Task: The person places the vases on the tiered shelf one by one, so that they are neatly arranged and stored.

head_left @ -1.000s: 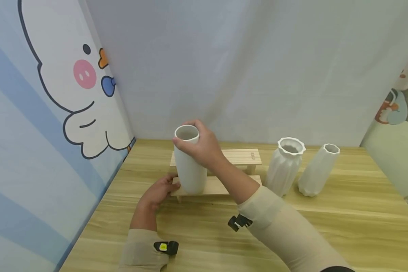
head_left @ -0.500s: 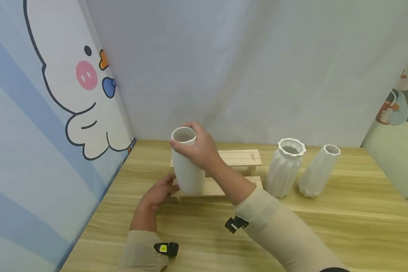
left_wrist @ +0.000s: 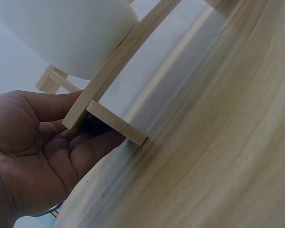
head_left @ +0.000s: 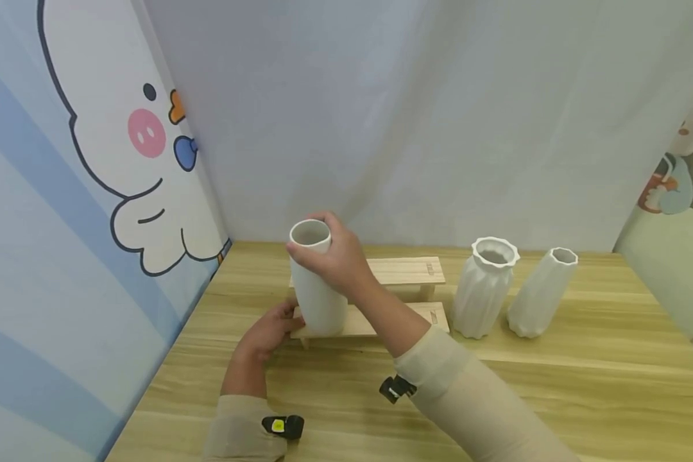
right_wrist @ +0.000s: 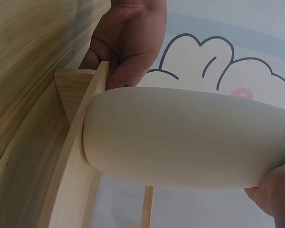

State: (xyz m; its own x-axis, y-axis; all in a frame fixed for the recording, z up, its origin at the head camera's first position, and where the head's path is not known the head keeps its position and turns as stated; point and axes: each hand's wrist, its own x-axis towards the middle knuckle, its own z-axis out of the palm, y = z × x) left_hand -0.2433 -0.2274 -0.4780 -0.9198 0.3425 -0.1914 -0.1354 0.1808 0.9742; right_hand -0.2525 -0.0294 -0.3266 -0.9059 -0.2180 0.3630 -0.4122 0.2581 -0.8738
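Observation:
A smooth white vase [head_left: 319, 295] stands at the left part of the lower step of a light wooden stand [head_left: 358, 322]. My right hand [head_left: 337, 256] grips it near the rim, thumb on the front and fingers behind. My left hand [head_left: 271, 330] pinches the left end of that step, thumb on top and fingers beneath, as the left wrist view shows with the wooden board [left_wrist: 118, 54]. In the right wrist view the vase [right_wrist: 180, 137] has its base against the board, close beside the left thumb.
Right of the stand are a ribbed white vase [head_left: 482, 289] with a scalloped rim and a faceted white vase [head_left: 541, 294]. The stand's upper step [head_left: 404, 271] lies behind. A grey curtain [head_left: 439, 128] backs the wooden table [head_left: 335, 398]; a cartoon panel [head_left: 115, 224] borders its left side.
The vase has shifted slightly left along the lower step with my right hand around it. My left hand stays at the step's end. The view has tilted a little.

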